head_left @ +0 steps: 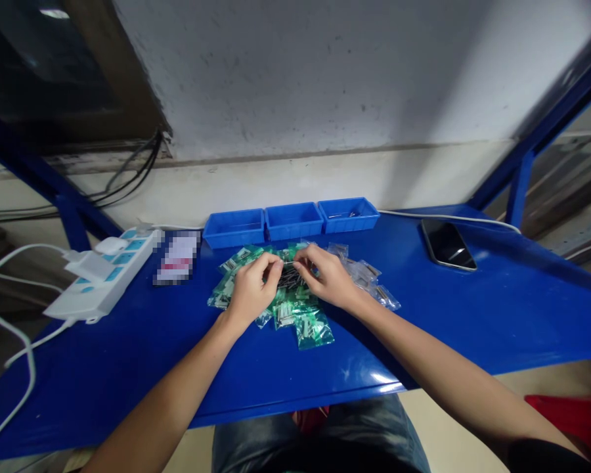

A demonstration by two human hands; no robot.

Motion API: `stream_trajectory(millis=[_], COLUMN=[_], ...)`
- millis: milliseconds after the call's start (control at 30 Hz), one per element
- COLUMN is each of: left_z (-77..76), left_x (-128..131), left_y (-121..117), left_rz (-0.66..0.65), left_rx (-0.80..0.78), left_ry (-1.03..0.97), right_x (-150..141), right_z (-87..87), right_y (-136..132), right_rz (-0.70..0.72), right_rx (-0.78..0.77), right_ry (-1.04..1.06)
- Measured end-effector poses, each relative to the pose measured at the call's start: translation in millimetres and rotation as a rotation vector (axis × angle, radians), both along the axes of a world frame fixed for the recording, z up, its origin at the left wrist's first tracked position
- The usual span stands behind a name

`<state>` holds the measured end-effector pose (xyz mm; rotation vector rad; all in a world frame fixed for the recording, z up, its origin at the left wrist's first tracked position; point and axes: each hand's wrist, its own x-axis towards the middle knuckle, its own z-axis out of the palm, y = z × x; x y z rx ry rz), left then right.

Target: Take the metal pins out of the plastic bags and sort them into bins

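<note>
Over the heap of small packets, my left hand and my right hand face each other, both closed in a pinch. A short thin pale piece spans the gap between their fingertips; it is too small to name. Beneath the hands lies a pile of dark, thin screw-like pieces. Around it are spread several green-tinted plastic bags holding small white and metal-looking pieces. Clear plastic bags with small brownish pieces lie to the right, partly hidden behind my right hand.
Three blue bins stand in a row against the wall, the right one with small metal bits. A phone lies at right on the blue table. A power strip with white cables and a blurred-out card are at left.
</note>
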<state>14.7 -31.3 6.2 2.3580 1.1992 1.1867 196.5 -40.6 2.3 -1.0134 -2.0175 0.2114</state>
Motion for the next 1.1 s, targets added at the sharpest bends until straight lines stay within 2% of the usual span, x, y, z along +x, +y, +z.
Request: stream_trajectory(millis=[167, 300, 400, 533, 600, 667, 733, 767, 867, 1000, 1100], left_z=[-0.6, -3.5, -5.6, -7.3, -7.6, -7.9, -8.5, -8.8, -10.4, -12.6, -14.3], left_x=[-0.3, 1.4, 3.9, 5.9, 5.9, 5.7, 5.5, 5.4, 5.0, 3.5, 2.1], left_y=[1.5, 2.2, 1.5, 0.4, 0.2, 0.1, 0.2, 0.2, 0.8, 3.3, 5.1], left_rz=[0.0, -0.054, -0.088, -0.038, -0.011, 0.02, 0.045, 0.049, 0.034, 0.026, 0.046], left_rx=[-0.032, -0.092, -0.131, -0.111, -0.101, -0.106, -0.099, -0.088, -0.056, -0.088, -0.104], left_ry=[0.008, 0.055, 0.137, 0.32, 0.389, 0.425, 0.432, 0.428, 0.406, 0.39, 0.397], right_x=[4.4, 18.5, 36.3, 66.9, 81.0, 89.1, 87.8, 83.3, 58.9, 25.2, 13.4], right_z=[4.0, 14.3, 26.9, 41.9, 42.1, 35.1, 23.2, 16.8, 2.0, -3.5, -3.2], right_y=[2.1, 6.4, 14.2, 34.3, 45.8, 53.2, 52.9, 49.7, 33.2, 16.4, 11.3], right_rz=[-0.036, -0.155, -0.325, -0.648, -0.773, -0.808, -0.788, -0.734, -0.465, -0.208, -0.112], right_rx=[0.028, 0.11, 0.207, 0.339, 0.347, 0.236, 0.131, 0.087, -0.041, -0.119, -0.138], right_ry=[0.008, 0.079, 0.219, 0.389, 0.333, 0.217, 0.136, 0.094, -0.006, -0.121, -0.217])
